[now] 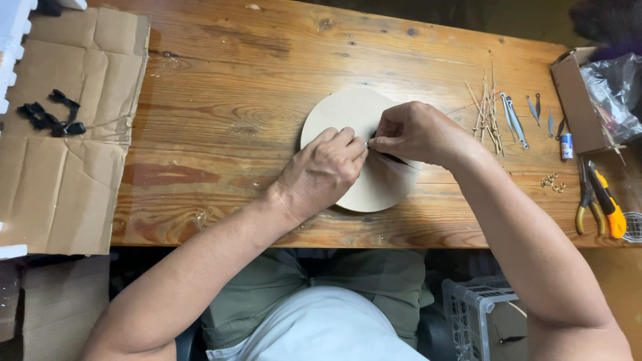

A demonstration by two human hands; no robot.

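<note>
A round pale wooden disc (348, 113) lies on the wooden table (227, 100). Both my hands meet over the disc. My left hand (324, 170) has its fingers pinched together on a small thin metal piece at the fingertips. My right hand (414, 132) pinches the same spot from the right, and a thin dark blade-like part (396, 159) sticks out below it. What exactly sits between the fingertips is mostly hidden.
Thin wooden sticks (487, 110) and several small metal leaf-shaped pieces (515, 120) lie right of the disc. Small brass rings (552, 182), pliers (587, 200), a yellow cutter (610, 207), a small tube (566, 146) and an open cardboard box (575, 100). Cardboard sheet (60, 160) with black pieces (50, 115) at left.
</note>
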